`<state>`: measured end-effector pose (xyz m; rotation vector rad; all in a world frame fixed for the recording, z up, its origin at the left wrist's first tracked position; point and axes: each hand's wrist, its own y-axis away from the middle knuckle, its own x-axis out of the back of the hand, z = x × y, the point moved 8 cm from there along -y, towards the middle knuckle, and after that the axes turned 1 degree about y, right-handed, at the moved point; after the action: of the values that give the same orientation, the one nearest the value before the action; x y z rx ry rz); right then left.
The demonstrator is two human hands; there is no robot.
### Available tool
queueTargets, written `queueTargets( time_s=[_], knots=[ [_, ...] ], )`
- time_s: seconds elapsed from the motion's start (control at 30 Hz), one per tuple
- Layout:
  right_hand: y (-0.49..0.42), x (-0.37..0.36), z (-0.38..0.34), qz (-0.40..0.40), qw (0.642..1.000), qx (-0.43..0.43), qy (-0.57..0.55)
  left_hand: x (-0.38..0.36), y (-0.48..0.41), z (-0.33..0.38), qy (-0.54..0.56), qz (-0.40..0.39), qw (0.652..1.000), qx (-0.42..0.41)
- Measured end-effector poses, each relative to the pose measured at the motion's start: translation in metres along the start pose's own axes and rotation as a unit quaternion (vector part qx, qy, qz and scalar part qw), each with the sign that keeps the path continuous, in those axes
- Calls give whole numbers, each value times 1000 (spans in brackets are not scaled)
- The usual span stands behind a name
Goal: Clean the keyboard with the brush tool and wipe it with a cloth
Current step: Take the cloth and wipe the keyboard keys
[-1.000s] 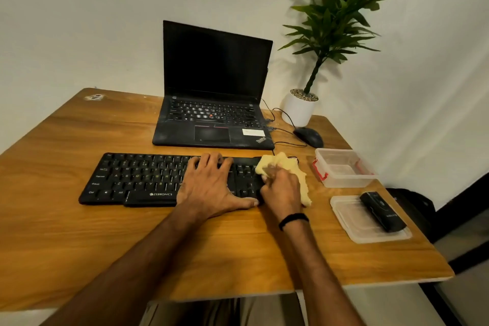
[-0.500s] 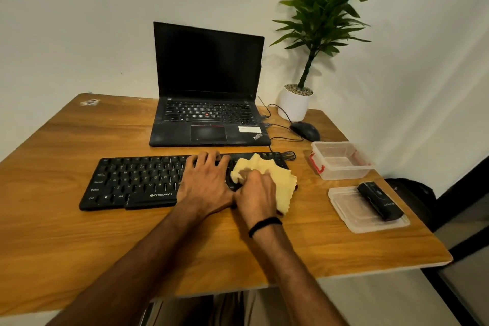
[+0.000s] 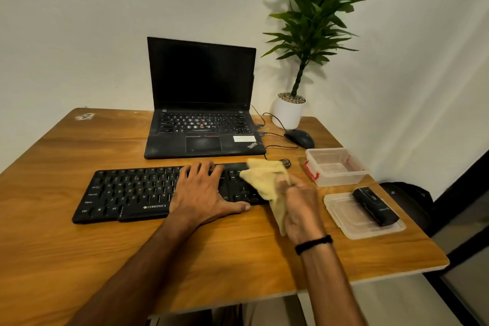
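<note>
While the left hand lay flat on the middle of the black rectangular plastic keyboard, its fingers straight and spread over the keys, the right hand gripped a crumpled pale yellow cloth against the keyboard's right end. That keyboard sat on the wooden tabletop, just in front of an open black laptop. To the right, a black brush tool rested on a clear plastic lid, near a clear plastic container.
</note>
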<state>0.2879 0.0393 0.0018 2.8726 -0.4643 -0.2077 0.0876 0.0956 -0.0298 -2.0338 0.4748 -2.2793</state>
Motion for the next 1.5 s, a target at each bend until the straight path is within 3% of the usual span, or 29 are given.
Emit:
queueTargets(
  time_s=[0.03, 0.1, 0.2, 0.3, 0.37, 0.5, 0.57, 0.63, 0.8, 0.9, 0.97, 1.07, 1.1, 1.17, 1.27, 1.33, 1.43, 1.5],
  knots=[
    [-3, 21, 2, 63, 990, -25, -120, 1, 0, -1, 4, -1, 1000, 0],
    [-7, 61, 2, 190, 960, -7, -207, 3, 0, -4, 5, -3, 1000, 2],
    [-6, 91, -9, 295, 945, 88, -112, 4, 0, -2, -12, 3, 1000, 3],
    [-10, 66, -15, 250, 941, 169, 153, 1, -3, 17, -17, 8, 1000, -23],
    [-16, 30, 0, 175, 907, 178, 338, -6, -8, 26, -16, -2, 999, -31],
    [-10, -19, 29, 59, 840, 201, 500, -12, -14, 25, -21, -18, 999, -31],
    [-11, -16, 28, 25, 843, 206, 497, -12, -14, 25, -18, -20, 999, -30],
    [-15, -3, 25, 55, 858, 196, 472, -11, -15, 27, -22, -14, 999, -29],
    [0, -37, 32, 4, 833, 215, 510, -11, -13, 28, -21, -15, 999, -28],
    [-13, -17, 21, 69, 848, 186, 492, -10, -12, 26, -24, -15, 999, -34],
    [-5, -22, 18, 38, 837, 192, 510, -11, -13, 26, -19, -19, 999, -32],
    [1, -18, 16, -25, 868, 196, 455, -9, -13, 26, -3, -3, 1000, -26],
    [-1, -6, 6, -3, 889, 182, 421, -9, -13, 26, -4, -2, 1000, -27],
    [-9, 27, -16, 115, 901, 193, 370, -10, -13, 25, -10, -9, 1000, -27],
    [-5, 51, -37, 261, 878, 214, 339, -11, -13, 25, -6, -15, 1000, -27],
    [-6, 49, -41, 282, 867, 219, 346, -10, -14, 24, -7, -16, 999, -27],
    [-17, 21, -26, 200, 864, 205, 414, -11, -14, 25, -12, -16, 999, -28],
    [-22, -9, 0, 117, 834, 191, 505, -10, -14, 25, -12, -13, 999, -28]
  ],
)
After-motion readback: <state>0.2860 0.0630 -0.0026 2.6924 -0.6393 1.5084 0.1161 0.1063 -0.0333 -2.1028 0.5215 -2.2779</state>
